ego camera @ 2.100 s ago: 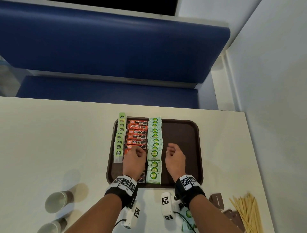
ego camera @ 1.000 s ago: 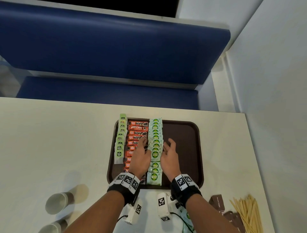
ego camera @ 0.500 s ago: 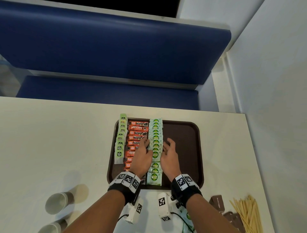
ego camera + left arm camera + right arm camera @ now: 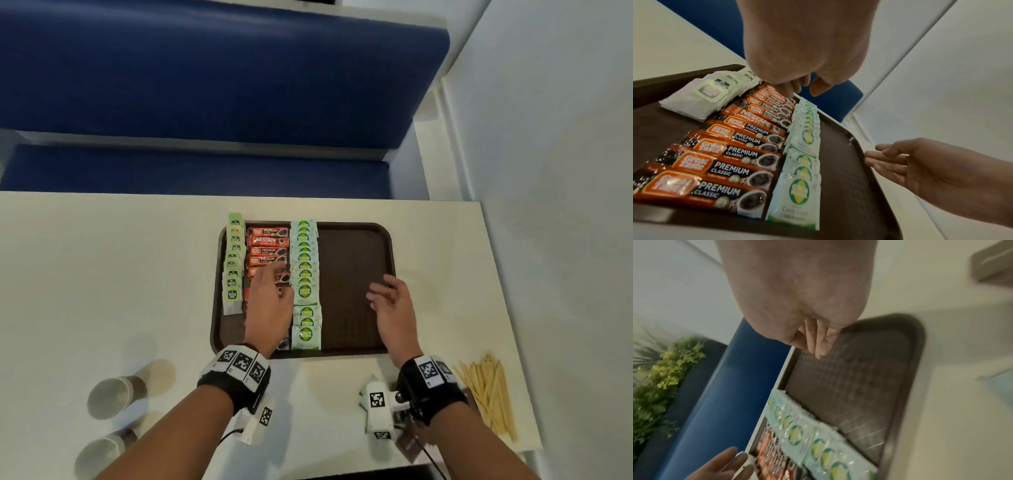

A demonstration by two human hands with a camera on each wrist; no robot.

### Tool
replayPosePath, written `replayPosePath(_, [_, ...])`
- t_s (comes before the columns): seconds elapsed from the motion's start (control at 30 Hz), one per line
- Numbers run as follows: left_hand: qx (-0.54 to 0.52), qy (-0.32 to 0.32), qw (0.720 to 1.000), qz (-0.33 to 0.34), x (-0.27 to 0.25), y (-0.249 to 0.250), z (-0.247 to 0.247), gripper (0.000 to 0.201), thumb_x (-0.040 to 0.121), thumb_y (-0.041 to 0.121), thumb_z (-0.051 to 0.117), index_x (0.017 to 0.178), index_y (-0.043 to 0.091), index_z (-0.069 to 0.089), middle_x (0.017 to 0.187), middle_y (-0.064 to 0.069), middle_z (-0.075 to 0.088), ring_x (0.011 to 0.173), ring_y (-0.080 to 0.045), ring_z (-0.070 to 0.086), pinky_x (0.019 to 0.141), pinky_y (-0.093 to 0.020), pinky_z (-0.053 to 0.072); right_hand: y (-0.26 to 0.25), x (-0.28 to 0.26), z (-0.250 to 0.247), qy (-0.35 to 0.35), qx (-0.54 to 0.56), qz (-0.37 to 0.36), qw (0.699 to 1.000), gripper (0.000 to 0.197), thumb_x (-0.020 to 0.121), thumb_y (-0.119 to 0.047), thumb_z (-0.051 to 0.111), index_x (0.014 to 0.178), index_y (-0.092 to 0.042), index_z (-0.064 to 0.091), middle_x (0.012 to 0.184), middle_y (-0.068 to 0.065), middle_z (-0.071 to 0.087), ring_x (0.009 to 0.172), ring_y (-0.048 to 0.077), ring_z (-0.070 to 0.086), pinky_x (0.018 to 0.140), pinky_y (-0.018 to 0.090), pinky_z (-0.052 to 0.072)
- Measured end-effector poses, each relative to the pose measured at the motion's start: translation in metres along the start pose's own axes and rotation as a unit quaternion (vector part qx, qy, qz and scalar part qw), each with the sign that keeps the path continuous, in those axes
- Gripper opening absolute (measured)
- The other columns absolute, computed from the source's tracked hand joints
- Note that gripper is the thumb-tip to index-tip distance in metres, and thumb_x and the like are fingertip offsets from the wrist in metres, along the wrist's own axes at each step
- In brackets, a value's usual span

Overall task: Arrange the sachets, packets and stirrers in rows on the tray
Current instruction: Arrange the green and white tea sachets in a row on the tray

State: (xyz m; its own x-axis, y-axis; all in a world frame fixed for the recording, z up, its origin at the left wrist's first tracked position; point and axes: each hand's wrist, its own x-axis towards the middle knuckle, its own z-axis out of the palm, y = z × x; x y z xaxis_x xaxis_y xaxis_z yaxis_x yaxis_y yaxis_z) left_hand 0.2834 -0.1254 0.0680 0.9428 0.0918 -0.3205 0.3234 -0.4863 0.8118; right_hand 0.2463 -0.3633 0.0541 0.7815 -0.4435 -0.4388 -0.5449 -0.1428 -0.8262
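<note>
Sachets sit in three rows on the left half of the brown tray (image 4: pixel 356 260): tea bags (image 4: pixel 233 274), orange coffee sticks (image 4: pixel 267 241), pale green sugar sachets (image 4: pixel 305 274) – light, limp, likely slippery, best pinched by an edge. Left hand (image 4: pixel 270 301) hovers loose-fingered over the coffee, holding nothing. Right hand (image 4: pixel 394 305) is open and empty above bare tray – wooden stirrers (image 4: pixel 486 394) lie on the table to its right
</note>
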Motion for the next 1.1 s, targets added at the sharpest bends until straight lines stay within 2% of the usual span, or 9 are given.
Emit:
replayPosePath(0.07, [0.020,-0.043,0.999,0.027,-0.012,0.001,0.008,0.035,0.103,0.007,0.062,0.136,0.019,0.063,0.132,0.002,0.063,0.122,-0.016,0.062,0.110,-0.042,0.053,0.011,-0.021,-0.028,0.027,-0.014,-0.005,1.000,0.032,0.105,-0.009,0.059,0.133,-0.022,0.056,0.112,-0.001,0.074,0.096,0.014,0.075,0.094,0.038,0.059])
replayPosePath(0.17, [0.052,-0.124,0.989,0.067,-0.035,0.005,0.028,0.023,0.104,0.011,0.063,0.124,0.019,0.072,0.118,0.005,0.072,0.109,-0.011,0.067,0.102,-0.032,0.055,0.038,-0.055,-0.063,0.039,-0.072,-0.018,0.996,0.026,0.104,-0.024,0.063,0.129,-0.030,0.059,0.101,-0.005,0.073,0.085,0.015,0.074,0.080,0.039,0.061])
replayPosePath(0.23, [0.071,-0.176,0.977,0.093,-0.052,0.007,0.044,0.020,0.104,0.012,0.064,0.119,0.021,0.074,0.113,0.007,0.075,0.105,-0.007,0.068,0.095,-0.023,0.053,0.062,-0.074,-0.079,0.050,-0.077,-0.007,0.996,0.026,0.101,-0.024,0.066,0.124,-0.036,0.061,0.095,-0.003,0.069,0.080,0.019,0.070,0.074,0.039,0.059])
replayPosePath(0.33, [0.091,-0.240,0.960,0.110,-0.074,0.007,0.071,0.020,0.103,0.013,0.065,0.118,0.022,0.076,0.112,0.008,0.076,0.101,-0.005,0.069,0.093,-0.022,0.055,0.091,-0.099,-0.093,0.079,-0.059,-0.008,0.995,0.024,0.099,-0.014,0.070,0.118,-0.027,0.065,0.088,0.004,0.065,0.076,0.020,0.063,0.068,0.025,0.053])
replayPosePath(0.5, [0.123,-0.285,0.939,0.146,-0.095,0.010,0.102,0.021,0.102,0.014,0.066,0.117,0.023,0.077,0.109,0.013,0.077,0.098,-0.001,0.068,0.090,-0.015,0.050,0.124,-0.135,-0.104,0.097,-0.048,0.018,0.994,0.025,0.098,-0.009,0.067,0.114,-0.028,0.069,0.102,-0.004,0.069,0.093,0.011,0.066,0.084,0.028,0.055])
replayPosePath(0.63, [0.167,-0.314,0.919,0.168,-0.103,0.005,0.117,0.026,0.102,0.015,0.066,0.126,0.020,0.075,0.118,0.007,0.077,0.108,-0.008,0.069,0.101,-0.027,0.054,0.128,-0.158,-0.100,0.155,-0.052,0.035,0.986,0.014,0.098,-0.009,0.067,0.102,-0.023,0.069,0.093,0.000,0.070,0.074,0.004,0.065,0.064,0.016,0.053])
replayPosePath(0.77, [0.240,-0.341,0.882,0.219,-0.113,-0.005,0.128,0.037,0.104,0.019,0.065,0.141,0.018,0.068,0.137,0.000,0.072,0.129,-0.019,0.063,0.110,-0.034,0.048,0.140,-0.183,-0.076,0.145,-0.102,0.078,0.981,0.015,0.094,-0.016,0.070,0.089,-0.030,0.066,0.084,-0.003,0.067,0.072,0.011,0.064,0.068,0.029,0.055])
replayPosePath(0.97, [0.352,-0.373,0.791,0.333,-0.133,-0.023,0.142,0.050,0.109,0.027,0.054,0.157,0.020,0.047,0.157,0.000,0.054,0.142,-0.024,0.047,0.112,-0.037,0.044,0.149,-0.204,-0.027,0.174,-0.131,0.135,0.967,0.022,0.097,-0.031,0.071,0.115,-0.026,0.058,0.089,-0.009,0.064,0.077,0.006,0.063,0.069,0.025,0.046])
replayPosePath(1.1, [0.403,-0.363,0.766,0.346,-0.140,-0.030,0.146,0.055,0.110,0.031,0.052,0.161,0.020,0.035,0.157,-0.002,0.047,0.141,-0.027,0.043,0.102,-0.041,0.052,0.156,-0.198,-0.007,0.201,-0.090,0.213,0.952,0.041,0.096,-0.040,0.073,0.125,-0.022,0.050,0.088,-0.005,0.071,0.080,0.016,0.071,0.071,0.034,0.056])
